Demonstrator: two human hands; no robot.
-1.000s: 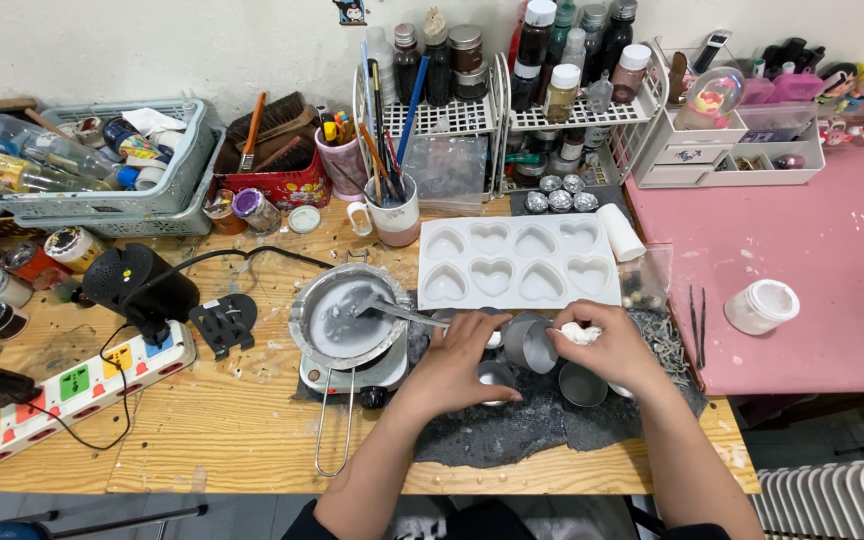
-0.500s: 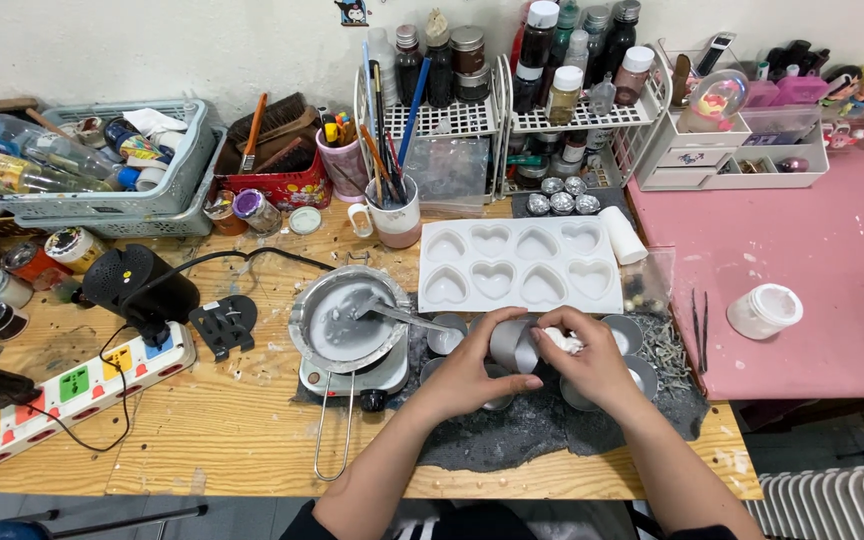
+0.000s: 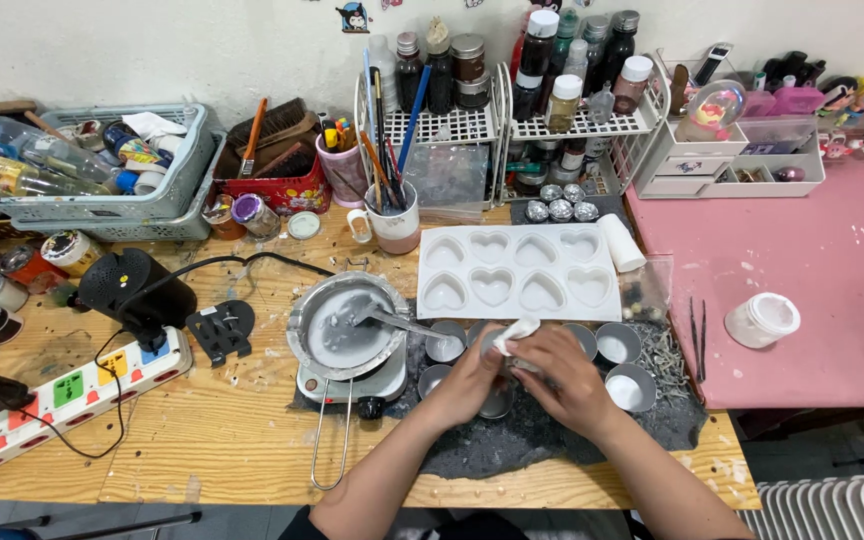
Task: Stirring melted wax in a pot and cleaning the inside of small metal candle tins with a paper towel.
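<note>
The right hand [image 3: 562,375] is closed around a white cloth [image 3: 510,335], which sticks out at 11 o'clock from its fingers. The left hand [image 3: 472,378] is curled around a small metal cup [image 3: 497,402], mostly hidden under both hands. They meet over a dark mat [image 3: 552,440]. More small round cups [image 3: 617,343] lie from 10 to 3 o'clock. At 12 o'clock is a white heart mould [image 3: 512,270]; at 9 o'clock, a metal pan [image 3: 344,325] on a small burner.

Heart mould [image 3: 517,272] behind small cups [image 3: 617,343], pan [image 3: 345,325] left (on hotplate [image 3: 350,384]), power strip [image 3: 57,392] far left
</note>
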